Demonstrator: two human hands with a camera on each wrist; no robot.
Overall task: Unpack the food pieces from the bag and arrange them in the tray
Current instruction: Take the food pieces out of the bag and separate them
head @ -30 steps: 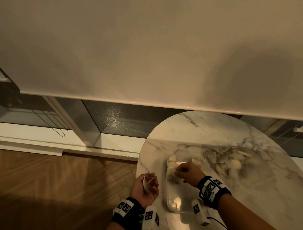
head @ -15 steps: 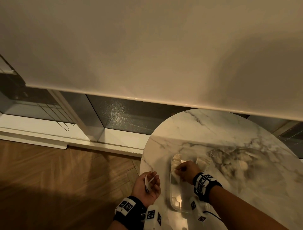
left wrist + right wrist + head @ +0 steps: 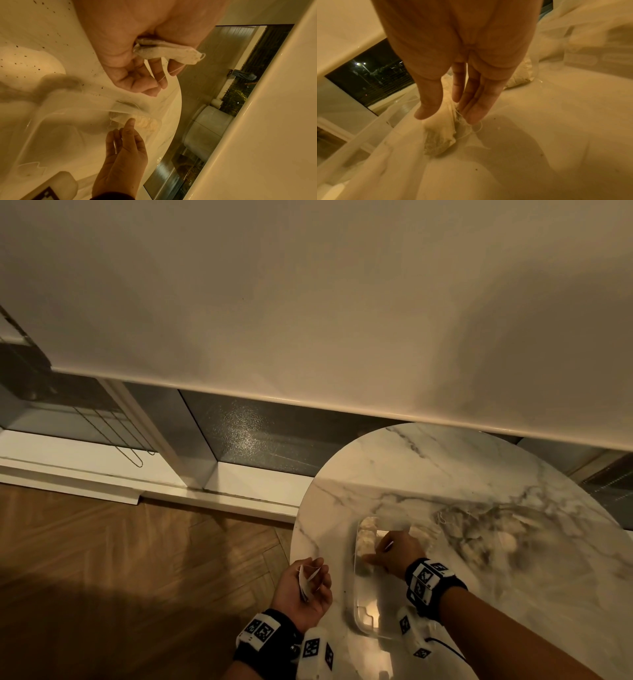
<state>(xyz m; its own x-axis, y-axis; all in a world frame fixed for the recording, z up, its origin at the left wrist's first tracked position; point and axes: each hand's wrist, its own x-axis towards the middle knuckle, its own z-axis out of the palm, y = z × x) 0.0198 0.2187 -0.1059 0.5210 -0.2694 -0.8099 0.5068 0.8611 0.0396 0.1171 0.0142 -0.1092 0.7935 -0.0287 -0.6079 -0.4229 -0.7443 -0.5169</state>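
Note:
A clear plastic tray (image 3: 356, 604) lies on the marble table (image 3: 445, 474). Several pale sachets (image 3: 366, 534) sit at its far end. My right hand (image 3: 371, 556) reaches into the tray with straight fingers. In the right wrist view its fingertips (image 3: 471, 119) touch a sachet (image 3: 440, 136) lying by the tray's left wall, and its string trails beside them. My left hand (image 3: 305, 587) hovers palm up at the table's left edge and holds a few sachets (image 3: 168, 52) against the palm. The crumpled clear bag (image 3: 479, 529) lies right of the tray with pieces inside.
The round table's edge (image 3: 298, 542) runs close to my left hand, with wooden floor (image 3: 137, 559) below. A window sill and dark glass (image 3: 257, 440) lie beyond the table. Another sachet (image 3: 520, 75) rests at the tray's far right corner.
My right hand's fingers have gone from curled to straight over the sachet by the tray's left wall. My left hand keeps its sachets and has hardly moved. The head view has shifted.

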